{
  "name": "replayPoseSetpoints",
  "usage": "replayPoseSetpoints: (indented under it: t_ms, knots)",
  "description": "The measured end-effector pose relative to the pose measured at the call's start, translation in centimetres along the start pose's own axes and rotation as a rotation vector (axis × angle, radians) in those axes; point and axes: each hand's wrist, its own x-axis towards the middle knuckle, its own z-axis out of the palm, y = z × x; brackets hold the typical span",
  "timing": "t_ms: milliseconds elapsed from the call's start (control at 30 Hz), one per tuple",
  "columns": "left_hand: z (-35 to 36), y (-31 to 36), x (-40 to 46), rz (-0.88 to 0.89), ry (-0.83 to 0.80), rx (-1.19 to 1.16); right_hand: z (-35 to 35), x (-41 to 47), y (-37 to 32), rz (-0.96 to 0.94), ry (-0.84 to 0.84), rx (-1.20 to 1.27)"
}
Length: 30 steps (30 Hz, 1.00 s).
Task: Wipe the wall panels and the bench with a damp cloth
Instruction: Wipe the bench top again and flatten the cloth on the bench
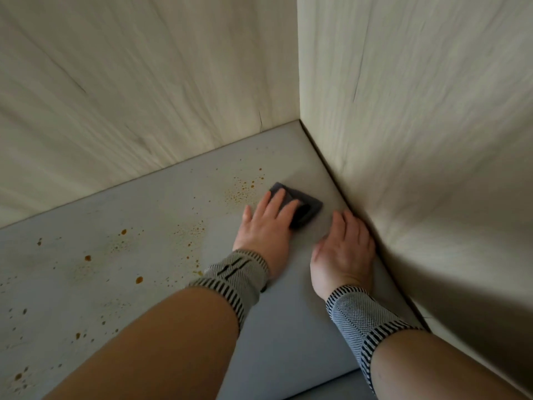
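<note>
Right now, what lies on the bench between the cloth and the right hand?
Nothing: in the head view only bare grey bench shows between the dark cloth, under the left hand, and the right hand resting flat by the wall panel.

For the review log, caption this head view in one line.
Left hand presses a dark cloth on the spotted grey bench; right hand rests flat beside the wall panel.

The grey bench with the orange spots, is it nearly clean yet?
Not nearly. The patch of grey bench near the corner, around both hands, looks spotless. Right now the left hand presses the dark grey folded cloth flat at the edge of the orange-brown splatter spots, while the right hand rests flat on the bench. Many spots remain further left. I can't tell whether the pale wood-grain wall panels are wiped.
</note>
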Motion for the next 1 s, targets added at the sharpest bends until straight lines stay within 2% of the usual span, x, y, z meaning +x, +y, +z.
replayPoseSetpoints:
  t_ms: [100, 133, 267, 333, 567, 700, 767, 833, 933, 1000]
  knots:
    - [-0.6, 0.2, 1.9, -0.158, 0.037, -0.111, 0.2, 0.0, 0.1, -0.005, -0.012, -0.010]
    - [-0.5, 0.9, 1.8, -0.140, 0.028, -0.131, 0.2, 0.0, 0.1, -0.009, -0.009, -0.016]
    - [0.1, 2.1, 0.0, 0.134, -0.045, -0.034, 0.2, -0.1, -0.1, 0.009, 0.027, -0.034]
    - [-0.2, 1.4, 0.8, 0.163, -0.060, -0.015, 0.0, 0.0, -0.1, 0.001, 0.003, -0.035]
    - [-1.2, 3.3, 4.1, -0.083, 0.017, -0.106, 0.1, -0.1, 0.0, 0.008, -0.091, -0.072]
    - [-0.4, 4.1, 2.9, 0.181, -0.029, -0.043, 0.4, -0.1, 0.1, 0.000, -0.024, -0.066]
    - [-0.6, 3.1, 3.8, 0.214, -0.023, -0.003, 0.3, 0.0, 0.0, 0.008, -0.061, -0.076]
    - [-0.9, 2.1, 4.9, 0.104, 0.031, -0.012, 0.2, 0.0, 0.0, 0.015, -0.073, -0.083]
    - [-1.2, 0.7, 6.0, -0.249, 0.143, -0.132, 0.1, 0.1, 0.0, 0.007, -0.065, -0.084]
    - [-0.9, 1.3, 5.6, -0.319, 0.175, -0.157, 0.2, 0.1, 0.0, 0.011, -0.070, -0.080]
